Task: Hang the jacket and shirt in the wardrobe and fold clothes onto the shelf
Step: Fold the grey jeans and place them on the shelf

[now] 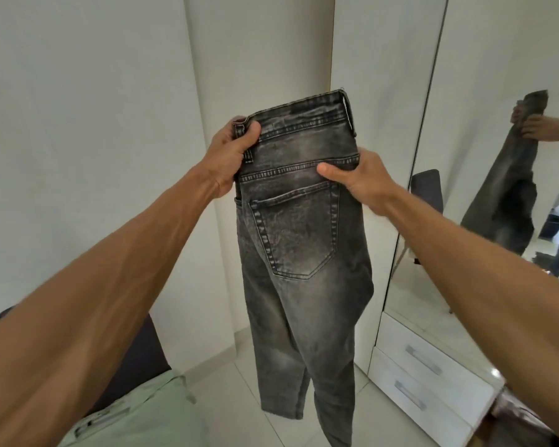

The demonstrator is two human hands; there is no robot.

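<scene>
A pair of washed grey-black jeans (300,240) hangs in the air in front of me, folded lengthwise with one back pocket facing me and the legs dangling toward the floor. My left hand (231,153) grips the waistband at its left end, thumb on the front of the cloth. My right hand (359,179) holds the right edge just below the waistband, thumb across the denim above the pocket. A pale green garment (136,414) lies at the bottom left.
A white wardrobe with a mirrored door (484,156) stands to the right; the mirror reflects the jeans and a hand. Two white drawers (426,372) with metal handles sit beneath it. A dark chair back (142,359) is at lower left. White wall and tiled floor (226,391) lie ahead.
</scene>
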